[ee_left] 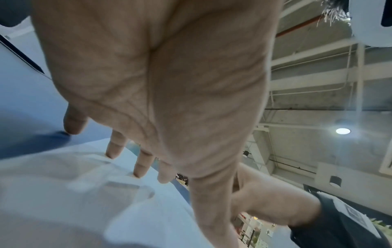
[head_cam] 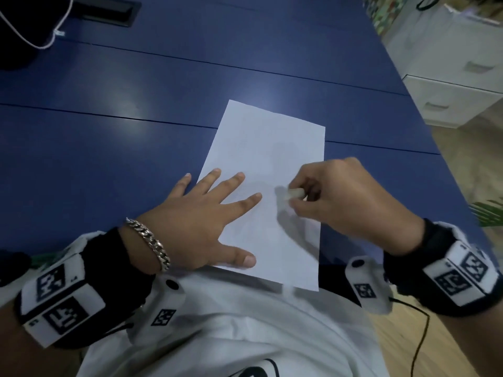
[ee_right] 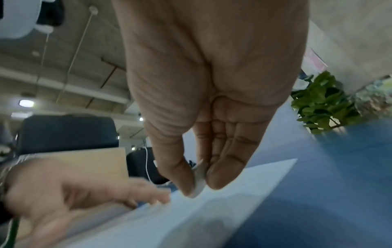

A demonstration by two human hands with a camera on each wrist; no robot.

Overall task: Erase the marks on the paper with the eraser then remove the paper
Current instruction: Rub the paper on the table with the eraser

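Note:
A white sheet of paper point(head_cam: 269, 159) lies on the blue table point(head_cam: 109, 148), its near edge over the table's front edge. Faint marks show near its middle. My left hand point(head_cam: 212, 213) lies flat with fingers spread, pressing the paper's left side; in the left wrist view its fingertips point(ee_left: 140, 167) touch the paper point(ee_left: 63, 193). My right hand point(head_cam: 340, 197) pinches a small white eraser point(head_cam: 294, 194) between thumb and fingers, its tip on the paper. The right wrist view shows the eraser point(ee_right: 200, 181) in that pinch, just over the paper point(ee_right: 233, 193).
A black recessed cable box point(head_cam: 109, 12) and a white cord point(head_cam: 35, 42) sit at the table's far left. White drawer cabinets point(head_cam: 449, 85) stand to the right, past the table's edge. A green plant point(ee_right: 324, 104) stands at the right.

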